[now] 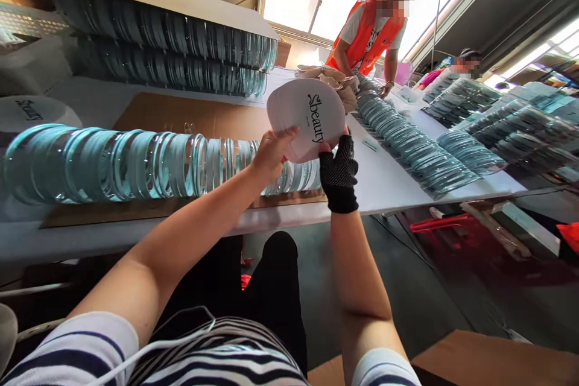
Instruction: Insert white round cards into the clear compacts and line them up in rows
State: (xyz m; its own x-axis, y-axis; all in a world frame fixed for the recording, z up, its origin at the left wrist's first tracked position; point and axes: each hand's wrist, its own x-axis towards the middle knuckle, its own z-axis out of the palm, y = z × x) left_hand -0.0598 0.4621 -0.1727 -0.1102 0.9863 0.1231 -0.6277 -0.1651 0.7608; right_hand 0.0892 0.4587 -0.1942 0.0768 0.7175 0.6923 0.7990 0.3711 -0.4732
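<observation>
A stack of white, rounded paper cards (301, 111) printed with "beauty" lettering is held up in front of me. My left hand (274, 154) grips its lower left edge, thumb on the printed face. My right hand (338, 169), in a black dotted fingerless glove, pinches the lower right edge. Directly behind and below my hands runs a long row of clear glass bowls (122, 163), standing on edge and nested, with pale sheets between them. The far side of the cards is hidden.
Brown cardboard (158, 111) lies on the white table (389, 175). More glassware (167, 42) is stacked at back left, another row (407, 132) at right. White cards (36, 111) lie far left. Opposite stands a person in an orange vest (368, 36). A red stool (443, 226) is below right.
</observation>
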